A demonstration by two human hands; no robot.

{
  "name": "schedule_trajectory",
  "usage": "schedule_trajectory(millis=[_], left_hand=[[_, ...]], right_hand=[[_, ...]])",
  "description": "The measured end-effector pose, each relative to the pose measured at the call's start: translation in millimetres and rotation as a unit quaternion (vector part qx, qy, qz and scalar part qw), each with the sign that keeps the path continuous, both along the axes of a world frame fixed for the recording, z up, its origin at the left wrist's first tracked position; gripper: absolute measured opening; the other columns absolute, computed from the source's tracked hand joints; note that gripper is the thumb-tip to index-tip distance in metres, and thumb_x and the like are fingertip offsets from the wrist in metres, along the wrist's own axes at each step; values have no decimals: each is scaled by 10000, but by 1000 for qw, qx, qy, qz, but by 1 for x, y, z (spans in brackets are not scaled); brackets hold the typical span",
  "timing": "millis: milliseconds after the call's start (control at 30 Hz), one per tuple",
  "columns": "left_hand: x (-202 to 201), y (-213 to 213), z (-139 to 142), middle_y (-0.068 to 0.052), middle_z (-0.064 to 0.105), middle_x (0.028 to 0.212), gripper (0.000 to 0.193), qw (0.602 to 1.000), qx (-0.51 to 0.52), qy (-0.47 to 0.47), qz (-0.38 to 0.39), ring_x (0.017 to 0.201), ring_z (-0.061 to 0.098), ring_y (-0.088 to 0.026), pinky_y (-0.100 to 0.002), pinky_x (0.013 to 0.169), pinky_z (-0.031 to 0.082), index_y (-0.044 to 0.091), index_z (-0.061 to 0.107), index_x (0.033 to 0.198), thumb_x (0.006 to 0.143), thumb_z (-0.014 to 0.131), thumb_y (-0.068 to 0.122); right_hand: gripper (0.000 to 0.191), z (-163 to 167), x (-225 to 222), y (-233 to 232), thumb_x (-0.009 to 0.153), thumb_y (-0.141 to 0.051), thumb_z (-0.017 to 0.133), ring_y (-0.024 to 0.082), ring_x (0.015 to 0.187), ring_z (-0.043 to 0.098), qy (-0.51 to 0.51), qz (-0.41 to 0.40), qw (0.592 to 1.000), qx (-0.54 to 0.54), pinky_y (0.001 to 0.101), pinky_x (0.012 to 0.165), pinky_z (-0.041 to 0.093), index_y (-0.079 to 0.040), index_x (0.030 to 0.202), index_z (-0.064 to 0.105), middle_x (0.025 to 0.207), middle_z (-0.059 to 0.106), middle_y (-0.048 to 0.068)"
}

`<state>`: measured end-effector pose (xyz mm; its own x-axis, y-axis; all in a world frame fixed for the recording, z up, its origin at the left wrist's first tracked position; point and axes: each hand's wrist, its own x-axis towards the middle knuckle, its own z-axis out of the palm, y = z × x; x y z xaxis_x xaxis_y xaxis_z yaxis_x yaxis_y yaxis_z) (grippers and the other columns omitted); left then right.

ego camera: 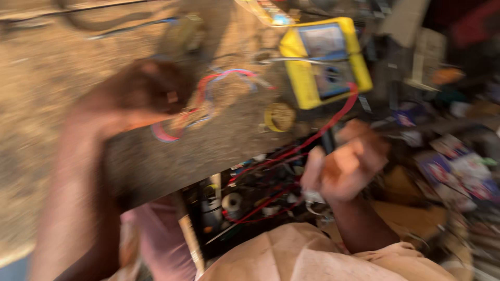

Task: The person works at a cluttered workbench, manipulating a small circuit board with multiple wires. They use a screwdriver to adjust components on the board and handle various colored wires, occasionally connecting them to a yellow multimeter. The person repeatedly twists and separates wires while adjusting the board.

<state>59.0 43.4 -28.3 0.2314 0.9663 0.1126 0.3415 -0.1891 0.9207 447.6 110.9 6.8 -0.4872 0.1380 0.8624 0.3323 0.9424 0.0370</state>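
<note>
**Hands over a cluttered workbench, meter and wires**

The picture is badly blurred by motion. The left hand [143, 91] hovers over the worn bench top [62, 78], fingers curled together around something small; what it is cannot be made out. Just beside it lies a tangle of red and blue wires [208, 88], part of it looping under the hand.

The right hand [346, 161] sits lower, near the bench edge, fingers closed around a dark probe [328, 140]. A red lead [338, 117] runs from there up to the yellow meter [325, 60], which lies flat on the bench, screen up. A small yellowish ring [279, 115] lies near the meter's lower left corner.

Below the bench edge an open box or drawer [245, 198] holds a jumble: more red wire, a pale round spool, dark parts too blurred to tell. To the right, printed packets [458, 169] lie in a heap.
</note>
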Motion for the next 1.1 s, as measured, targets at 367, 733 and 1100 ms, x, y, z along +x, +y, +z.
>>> schedule_trajectory(millis=[367,733,1100], left_hand=[[13,3,27,-75,716,880,171,991,18,131,20,761,659,-206,-364,643,548,54,775,848,732,724,169],[5,5,15,-107,668,803,199,992,83,93,-4,706,630,-235,-371,636,511,10,687,785,689,724,180],[0,19,-11,-110,648,732,190,987,100,124,-10,688,620,-245,-406,652,506,26,688,729,695,718,210]], right_hand=[[317,-21,135,123,1065,-159,744,192,934,678,61,-287,853,-431,359,817,556,28,1281,606,1142,654,122],[204,-14,156,142,939,-49,789,254,857,727,-119,-363,919,-94,370,783,559,-5,1134,752,960,746,128],[207,32,184,69,1136,-106,633,245,847,686,-25,-306,866,-394,337,706,527,-18,1323,648,1012,694,141]])
